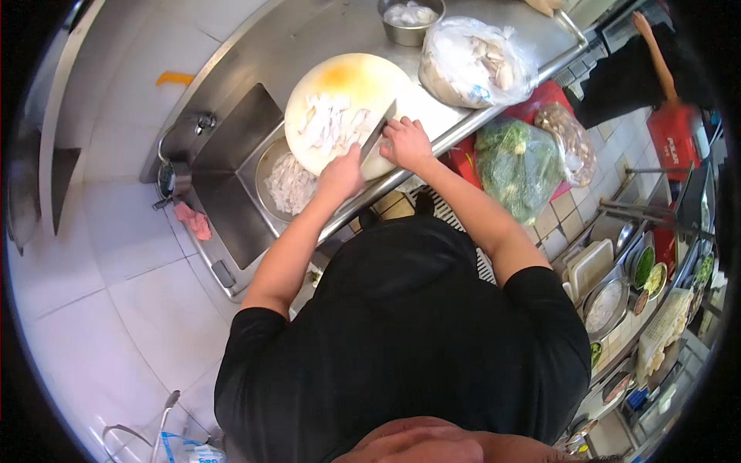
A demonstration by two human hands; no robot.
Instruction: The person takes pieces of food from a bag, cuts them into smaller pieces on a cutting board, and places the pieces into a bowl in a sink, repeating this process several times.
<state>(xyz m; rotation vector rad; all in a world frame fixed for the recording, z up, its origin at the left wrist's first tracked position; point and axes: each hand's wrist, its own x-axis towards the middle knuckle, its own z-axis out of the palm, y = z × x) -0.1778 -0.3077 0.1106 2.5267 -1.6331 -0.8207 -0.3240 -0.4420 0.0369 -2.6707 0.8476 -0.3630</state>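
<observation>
My left hand [342, 176] is wrapped round the handle of a kitchen knife [379, 130], its broad blade angled up to the right over a round cutting board [370, 73]. Beside the blade, my right hand [407, 143] has its fingers curled down over a pale piece of food, mostly hidden under them. Left of the knife, sliced pale strips [328, 123] with purplish edges lie heaped on the board. A round metal bowl [262, 174] at the board's lower left holds more whitish pieces [289, 185]. An orange-yellow stain marks the board's far side.
The board rests on a steel counter [262, 38] beside a sink [231, 208]. A clear bag of pale food [478, 65] and a metal pot [409, 32] stand beyond. Bagged greens [521, 166] are at right. Another person in black [633, 73] is at upper right.
</observation>
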